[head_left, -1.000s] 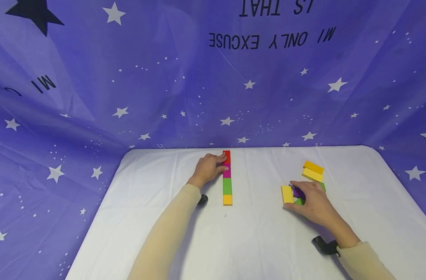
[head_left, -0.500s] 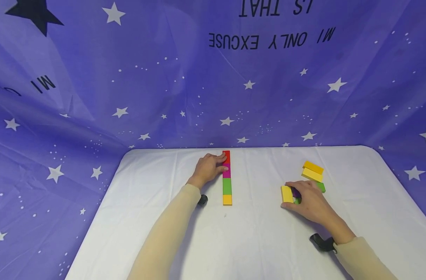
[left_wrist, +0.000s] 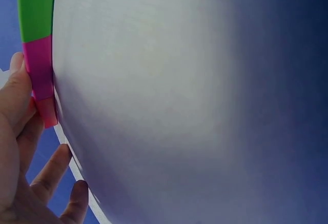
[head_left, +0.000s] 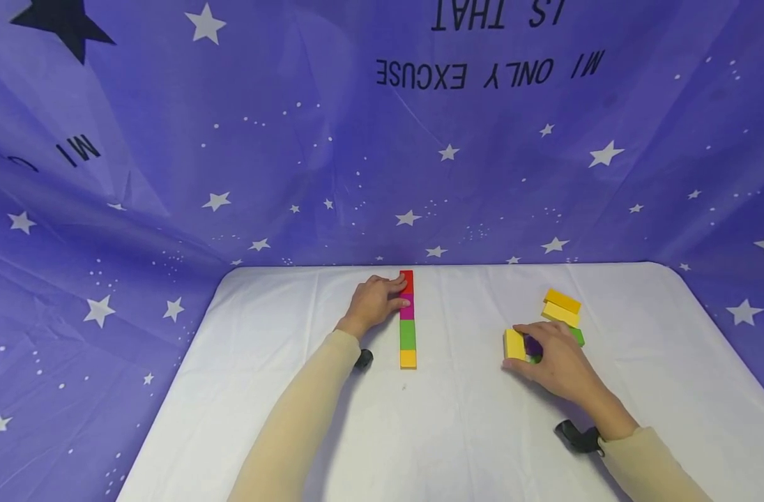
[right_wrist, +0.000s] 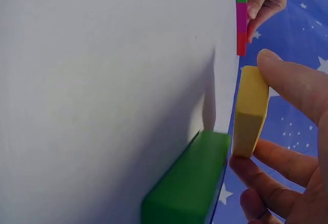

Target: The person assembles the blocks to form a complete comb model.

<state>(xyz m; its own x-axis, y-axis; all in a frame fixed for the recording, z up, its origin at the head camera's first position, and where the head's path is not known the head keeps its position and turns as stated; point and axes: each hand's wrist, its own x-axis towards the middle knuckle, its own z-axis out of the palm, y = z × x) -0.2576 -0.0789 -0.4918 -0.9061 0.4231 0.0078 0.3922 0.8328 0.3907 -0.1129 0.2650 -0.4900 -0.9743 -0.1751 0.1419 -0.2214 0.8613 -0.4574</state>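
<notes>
A row of blocks runs away from the person: orange block (head_left: 408,359) nearest, then green block (head_left: 408,335), magenta block (head_left: 408,312) and red block (head_left: 409,287) at the far end. The left hand (head_left: 371,303) touches the red and magenta blocks from the left with forefinger and thumb; its other fingers are spread in the left wrist view. The right hand (head_left: 560,359) pinches a yellow block (head_left: 514,344) between thumb and fingers at its two ends. Partly hidden under that hand are a purple block (head_left: 533,346) and a green block (right_wrist: 187,178).
Right of centre lie another orange block (head_left: 563,300), a yellow block (head_left: 560,314) and a green block (head_left: 577,337). All rest on a white-covered table (head_left: 457,432). A purple star-printed cloth (head_left: 357,174) hangs behind and at both sides.
The right hand first shifted slightly left and closed its thumb and fingers on the yellow block; the block now sits slightly higher in view. The left hand has stayed put on the row.
</notes>
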